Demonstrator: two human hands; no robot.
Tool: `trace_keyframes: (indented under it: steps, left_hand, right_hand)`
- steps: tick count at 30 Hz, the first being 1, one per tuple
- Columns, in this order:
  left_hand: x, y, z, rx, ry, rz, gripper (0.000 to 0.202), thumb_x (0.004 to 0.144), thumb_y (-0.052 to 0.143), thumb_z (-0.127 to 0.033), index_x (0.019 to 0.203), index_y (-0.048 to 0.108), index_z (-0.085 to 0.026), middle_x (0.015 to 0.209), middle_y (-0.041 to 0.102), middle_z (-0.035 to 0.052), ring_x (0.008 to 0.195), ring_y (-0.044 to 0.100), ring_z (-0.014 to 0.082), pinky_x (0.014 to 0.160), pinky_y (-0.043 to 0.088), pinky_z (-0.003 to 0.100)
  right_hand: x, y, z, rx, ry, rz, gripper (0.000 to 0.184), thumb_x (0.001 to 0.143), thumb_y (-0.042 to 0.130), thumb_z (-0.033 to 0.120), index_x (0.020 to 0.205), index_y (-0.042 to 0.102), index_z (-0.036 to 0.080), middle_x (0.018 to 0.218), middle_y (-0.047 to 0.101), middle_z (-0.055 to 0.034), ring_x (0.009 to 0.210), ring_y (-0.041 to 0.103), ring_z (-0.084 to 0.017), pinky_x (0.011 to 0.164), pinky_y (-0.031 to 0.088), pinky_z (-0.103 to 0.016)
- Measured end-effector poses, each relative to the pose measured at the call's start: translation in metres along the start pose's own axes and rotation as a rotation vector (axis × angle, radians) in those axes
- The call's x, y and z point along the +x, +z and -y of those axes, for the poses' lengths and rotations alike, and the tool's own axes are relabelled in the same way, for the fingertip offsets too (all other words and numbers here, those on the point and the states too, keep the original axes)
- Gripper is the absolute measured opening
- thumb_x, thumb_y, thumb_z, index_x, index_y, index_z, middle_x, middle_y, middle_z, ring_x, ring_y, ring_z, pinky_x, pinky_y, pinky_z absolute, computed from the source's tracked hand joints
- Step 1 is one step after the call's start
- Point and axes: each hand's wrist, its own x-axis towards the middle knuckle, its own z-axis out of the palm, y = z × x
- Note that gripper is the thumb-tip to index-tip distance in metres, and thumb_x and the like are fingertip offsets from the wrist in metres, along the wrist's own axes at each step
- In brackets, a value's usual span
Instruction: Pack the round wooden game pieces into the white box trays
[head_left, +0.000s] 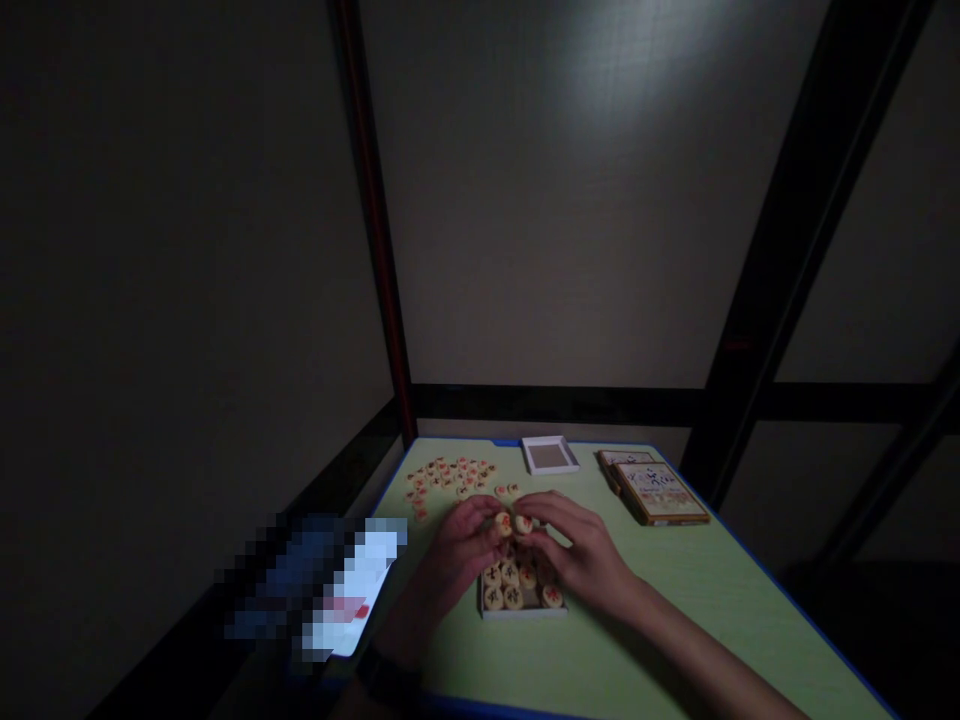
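Observation:
Above a shallow white box (525, 614), my left hand (465, 545) pinches a round Chinese chess piece (503, 524) with a red character. Just beside it, my right hand (574, 540) grips another red-marked Chinese chess piece (524, 525) between thumb and fingers. The two pieces are close together. Inside the box lie several round pieces with dark and red characters, such as a dark-marked piece (512, 597) in the front row and a red-marked piece (552, 596) at the front right corner. My hands cover the back part of the box.
Loose chess pieces (450, 473) are spread over the far left of the green table (675, 610). An upturned white lid or tray (550, 457) sits at the back edge. Two flat printed boxes (660, 490) overlap at the right. A lit, pixelated screen (360, 590) is at the left edge.

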Motion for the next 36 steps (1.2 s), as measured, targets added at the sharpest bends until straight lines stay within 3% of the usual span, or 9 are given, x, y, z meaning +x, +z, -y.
trace_keyframes:
  steps: [3,7,15,19,24,32,36]
  left_hand:
    - [0.000,0.001,0.001,0.001,0.017,0.092,0.044,0.062,0.089,-0.031,0.088,0.056,-0.019,0.090,0.061,0.0011,0.085,0.060,0.0146,0.077,0.049,0.027]
    - [0.002,0.000,0.004,0.101,0.022,0.099,0.046,0.058,0.091,-0.030,0.077,0.051,-0.017,0.078,0.057,-0.0026,0.075,0.057,0.0105,0.069,0.046,0.023]
    - [0.004,-0.002,0.008,0.270,-0.042,0.104,0.049,0.055,0.091,-0.032,0.079,0.051,-0.018,0.078,0.059,-0.0021,0.073,0.059,0.0119,0.068,0.045,0.024]
    - [0.003,-0.009,0.008,0.494,0.032,-0.017,0.040,0.063,0.083,-0.042,0.081,0.055,-0.018,0.083,0.064,0.0012,0.081,0.063,0.0160,0.074,0.048,0.027]
    - [0.001,-0.019,0.015,0.702,0.132,-0.175,0.034,0.073,0.067,-0.051,0.072,0.054,-0.019,0.071,0.060,0.0002,0.070,0.059,0.0155,0.062,0.046,0.026]
    - [-0.005,-0.020,0.015,0.753,0.165,-0.181,0.028,0.076,0.063,-0.046,0.077,0.057,-0.019,0.079,0.067,0.0039,0.080,0.064,0.0197,0.068,0.049,0.028]
    - [-0.006,-0.023,0.015,0.787,0.187,-0.185,0.025,0.077,0.061,-0.044,0.076,0.058,-0.020,0.080,0.067,0.0049,0.083,0.064,0.0207,0.071,0.050,0.029]
  right_hand:
    - [0.003,0.001,0.006,0.035,-0.006,0.069,0.018,0.095,0.062,0.027,0.110,0.069,0.022,0.104,0.073,-0.0100,0.097,0.068,-0.020,0.082,0.058,-0.033]
    - [0.006,-0.001,0.011,0.016,-0.021,0.148,0.018,0.096,0.059,0.028,0.109,0.070,0.022,0.098,0.073,-0.0102,0.092,0.066,-0.021,0.081,0.055,-0.036]
    - [0.003,-0.009,0.015,-0.008,0.033,0.340,0.014,0.096,0.056,0.024,0.102,0.068,0.020,0.096,0.071,-0.0097,0.092,0.062,-0.022,0.081,0.051,-0.035]
    - [-0.010,-0.008,0.009,-0.054,0.209,0.440,0.018,0.081,0.068,0.012,0.097,0.068,0.020,0.094,0.071,-0.0075,0.092,0.062,-0.023,0.082,0.050,-0.034]
    - [-0.028,0.001,-0.001,-0.069,0.299,0.521,0.032,0.069,0.071,0.003,0.095,0.070,0.021,0.099,0.073,-0.0057,0.100,0.064,-0.024,0.092,0.048,-0.036]
    - [-0.027,0.004,-0.008,-0.080,0.269,0.567,0.022,0.068,0.085,0.014,0.084,0.071,0.021,0.087,0.073,-0.0037,0.094,0.065,-0.024,0.089,0.047,-0.034]
    - [-0.027,0.002,-0.008,-0.084,0.256,0.560,0.026,0.063,0.091,0.020,0.080,0.070,0.020,0.086,0.071,-0.0033,0.092,0.064,-0.023,0.087,0.046,-0.032]
